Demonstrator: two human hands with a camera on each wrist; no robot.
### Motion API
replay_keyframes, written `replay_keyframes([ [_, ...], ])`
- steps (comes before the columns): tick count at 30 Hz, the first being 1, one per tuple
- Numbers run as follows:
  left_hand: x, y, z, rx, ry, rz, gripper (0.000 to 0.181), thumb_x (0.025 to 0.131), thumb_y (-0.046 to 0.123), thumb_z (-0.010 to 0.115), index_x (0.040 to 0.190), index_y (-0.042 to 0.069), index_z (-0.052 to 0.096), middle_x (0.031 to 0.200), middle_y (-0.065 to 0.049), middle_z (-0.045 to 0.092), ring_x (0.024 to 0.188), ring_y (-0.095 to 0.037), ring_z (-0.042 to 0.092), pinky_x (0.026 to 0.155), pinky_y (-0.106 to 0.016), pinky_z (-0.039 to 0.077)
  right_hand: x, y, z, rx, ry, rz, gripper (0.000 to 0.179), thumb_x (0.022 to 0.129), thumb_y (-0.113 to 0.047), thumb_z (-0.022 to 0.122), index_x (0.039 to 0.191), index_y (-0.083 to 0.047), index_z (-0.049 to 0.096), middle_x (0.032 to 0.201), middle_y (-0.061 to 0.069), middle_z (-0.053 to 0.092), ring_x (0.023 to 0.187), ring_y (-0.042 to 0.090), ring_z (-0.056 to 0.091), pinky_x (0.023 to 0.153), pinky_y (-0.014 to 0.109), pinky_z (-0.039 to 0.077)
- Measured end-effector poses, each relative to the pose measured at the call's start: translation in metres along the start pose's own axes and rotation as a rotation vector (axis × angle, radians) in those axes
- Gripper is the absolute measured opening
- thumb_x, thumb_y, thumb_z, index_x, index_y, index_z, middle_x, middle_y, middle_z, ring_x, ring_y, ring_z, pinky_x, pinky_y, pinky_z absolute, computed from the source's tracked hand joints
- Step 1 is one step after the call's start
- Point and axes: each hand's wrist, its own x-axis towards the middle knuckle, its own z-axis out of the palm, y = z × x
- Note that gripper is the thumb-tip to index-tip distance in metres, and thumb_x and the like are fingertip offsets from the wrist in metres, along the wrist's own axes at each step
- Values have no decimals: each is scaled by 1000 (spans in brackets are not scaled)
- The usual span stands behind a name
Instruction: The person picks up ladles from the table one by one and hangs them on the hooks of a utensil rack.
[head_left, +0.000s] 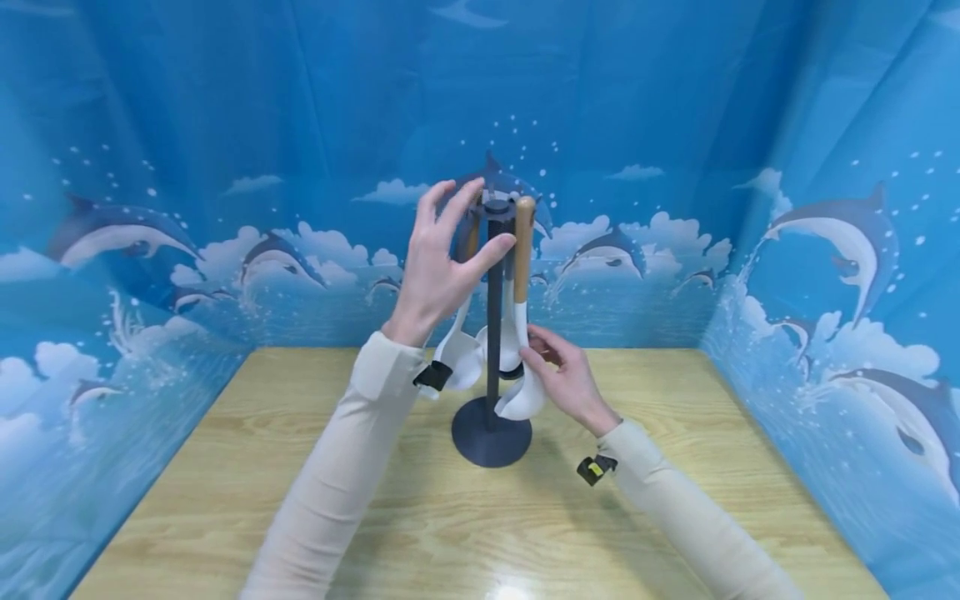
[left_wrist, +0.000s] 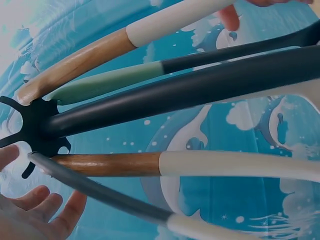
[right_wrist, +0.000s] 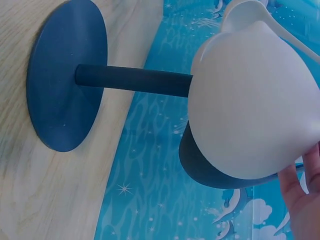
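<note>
A dark utensil stand point(head_left: 493, 325) stands upright on a round base, with several utensils hanging from its hooked top point(left_wrist: 40, 125). My right hand point(head_left: 566, 375) pinches the white neck of a wooden-handled ladle point(head_left: 524, 250) at the stand's right side. In the right wrist view, that ladle's white bowl point(right_wrist: 255, 105) covers part of the pole. My left hand point(head_left: 438, 258) is raised beside the top, fingers spread, holding nothing. Nearest to it in the left wrist view are a grey-handled utensil point(left_wrist: 110, 192) and a wooden-handled white one point(left_wrist: 110, 165).
A green-handled utensil point(left_wrist: 110, 82) with a dark neck hangs beside the ladle. The stand's round base point(head_left: 491, 450) rests on a wood-grain table point(head_left: 420, 533). Blue dolphin-print curtains point(head_left: 225, 125) enclose the back and both sides.
</note>
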Motion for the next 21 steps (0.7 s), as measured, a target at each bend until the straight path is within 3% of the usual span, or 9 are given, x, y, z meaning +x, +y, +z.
replay_keyframes([
  [3, -5, -2, -2, 1, 5, 3, 73, 89, 44, 70, 152, 34, 36, 157, -5, 29, 142, -21, 33, 108, -51, 39, 2, 14, -3, 6, 14, -20, 36, 99, -11, 58, 135, -3, 59, 116, 18, 69, 99, 22, 67, 89, 29, 54],
  [6, -11, -4, -6, 9, 6, 7, 76, 89, 49, 68, 154, 33, 32, 156, -5, 31, 141, -22, 35, 108, -53, 38, 2, 16, -7, 8, 18, -33, 34, 102, -16, 54, 134, -7, 61, 125, 13, 66, 105, 19, 67, 90, 27, 54],
  [10, -25, -12, -13, 14, 5, -7, 80, 89, 57, 63, 156, 34, 26, 157, -4, 31, 141, -23, 37, 108, -56, 37, 0, 19, -14, -46, 41, -29, 34, 103, -25, 52, 133, -11, 62, 128, 7, 66, 114, 21, 64, 94, 34, 52],
  [16, -59, -31, -24, 80, 2, -51, 81, 90, 49, 67, 156, 35, 23, 157, -5, 34, 144, -27, 34, 108, -62, 35, -10, 23, -32, -340, 36, 60, 44, 104, -38, 48, 141, -15, 55, 142, 11, 56, 130, 33, 52, 104, 56, 42],
  [21, -89, -48, -32, 176, -62, -79, 82, 90, 44, 69, 157, 31, 24, 155, -11, 36, 141, -34, 36, 103, -65, 39, -21, 31, -50, -540, -8, 138, 53, 103, -47, 44, 146, -16, 48, 152, 14, 43, 142, 38, 36, 111, 63, 30],
])
